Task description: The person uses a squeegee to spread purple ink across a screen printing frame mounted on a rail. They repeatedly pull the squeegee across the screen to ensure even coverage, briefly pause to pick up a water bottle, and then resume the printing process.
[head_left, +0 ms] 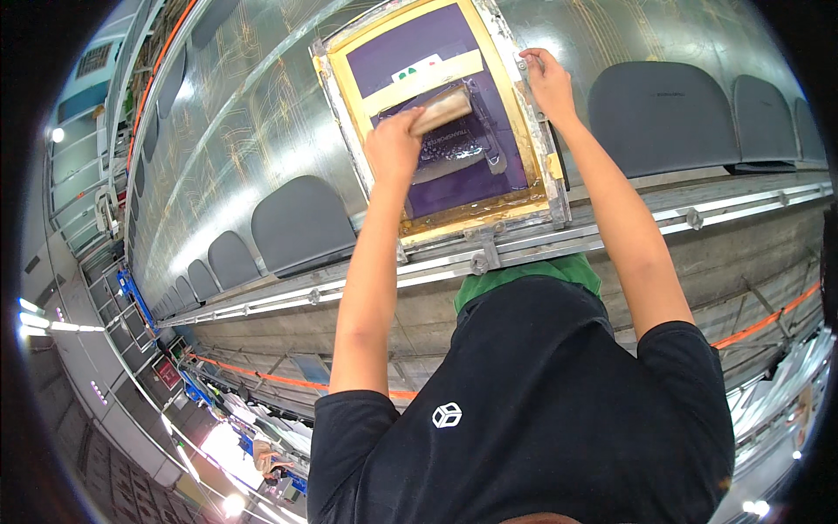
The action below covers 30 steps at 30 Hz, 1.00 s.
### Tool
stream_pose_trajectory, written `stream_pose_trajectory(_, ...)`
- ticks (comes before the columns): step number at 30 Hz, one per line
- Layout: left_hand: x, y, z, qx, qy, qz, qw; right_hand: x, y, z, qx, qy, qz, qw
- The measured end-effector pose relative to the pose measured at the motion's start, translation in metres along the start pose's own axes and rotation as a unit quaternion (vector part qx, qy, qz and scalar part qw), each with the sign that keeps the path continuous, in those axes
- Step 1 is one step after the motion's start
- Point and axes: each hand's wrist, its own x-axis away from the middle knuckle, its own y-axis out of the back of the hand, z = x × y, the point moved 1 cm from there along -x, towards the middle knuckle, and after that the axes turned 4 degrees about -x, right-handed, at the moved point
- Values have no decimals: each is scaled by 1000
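Observation:
A screen-printing frame lies on the long metal table, its purple mesh bordered with yellow tape. My left hand is closed around the pale handle of a squeegee, which stands on the mesh inside the frame. Dark, wet-looking ink spreads around the squeegee, and pale lettering shows there. A strip of yellow tape crosses the mesh just beyond the squeegee. At the frame's right edge, my right hand has its fingers curled onto the rim near a small metal fitting.
Grey rounded flat pieces lie in a row on the table to the right, with more to the left. A metal rail with bolted stops runs along the table's near edge. An orange cable or tube runs below it.

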Motion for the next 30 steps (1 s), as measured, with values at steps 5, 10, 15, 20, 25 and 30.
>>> stream_pose_trajectory(5, 97, -19, -21, -64, -11, 44, 997, -1, -3, -6, 13, 1, -7, 1000)
stream_pose_trajectory(10, 68, 5, -11, 54, 27, 25, 998, -3, -5, -4, 15, -12, -9, 1000)
stream_pose_trajectory(15, -25, 14, 7, -5, 57, 59, 997, -6, -5, -8, 3, -18, -3, 1000)
stream_pose_trajectory(20, 47, -16, -12, -4, -32, -52, 998, -8, -9, -28, -8, 21, -27, 999)
stream_pose_trajectory(25, 136, -27, -36, -21, -52, -27, 998, -21, -6, -29, 33, 11, 3, 999)
stream_pose_trajectory(30, 166, 6, -41, 54, -42, -50, 996, -22, 22, 32, 33, 107, 9, 994)
